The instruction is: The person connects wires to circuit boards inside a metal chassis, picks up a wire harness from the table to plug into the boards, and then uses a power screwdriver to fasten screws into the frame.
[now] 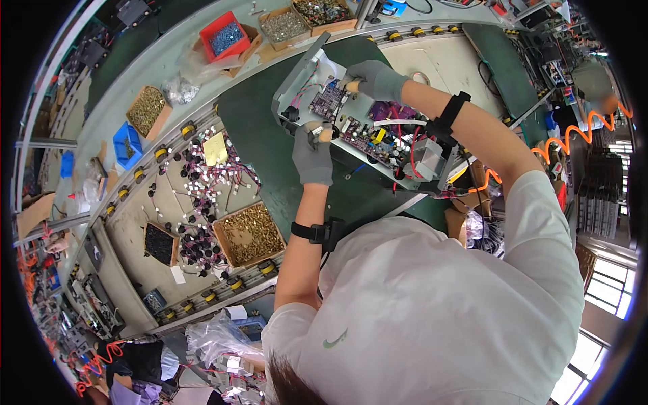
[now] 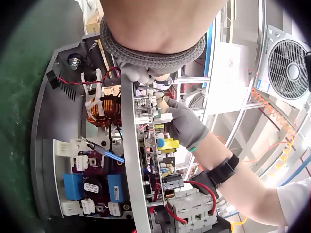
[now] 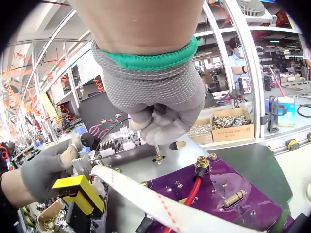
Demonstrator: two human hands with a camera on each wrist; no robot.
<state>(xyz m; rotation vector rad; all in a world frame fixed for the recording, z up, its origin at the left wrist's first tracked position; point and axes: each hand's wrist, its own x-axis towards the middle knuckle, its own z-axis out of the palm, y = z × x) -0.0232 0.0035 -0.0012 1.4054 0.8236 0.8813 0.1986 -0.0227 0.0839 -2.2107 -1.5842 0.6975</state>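
Note:
An open metal chassis [image 1: 297,77] lies tilted on the green mat, with a metal panel [image 2: 131,160] carrying circuit boards [image 1: 329,100]. At the panel's edge, my gloved left hand [image 1: 312,158] has curled fingers gripping it, beside a black round part [image 3: 87,140]. Bare fingertips show past the glove. Over the panel, my gloved right hand [image 3: 155,107] points down with curled fingers, pinching a thin pale post [image 3: 158,154] at a hole in the metal. Near it are a purple board [image 3: 228,189], a red wire [image 3: 194,189] and a white sleeve [image 3: 131,199].
Left of the green mat [image 1: 253,115] lie piled wired connectors [image 1: 202,169] and a box of brass-coloured parts [image 1: 250,236]. Along the far shelf stand a red bin [image 1: 223,37], a blue bin [image 1: 126,145] and open boxes of small hardware [image 1: 283,27]. Rollers [image 1: 268,267] edge the worktop.

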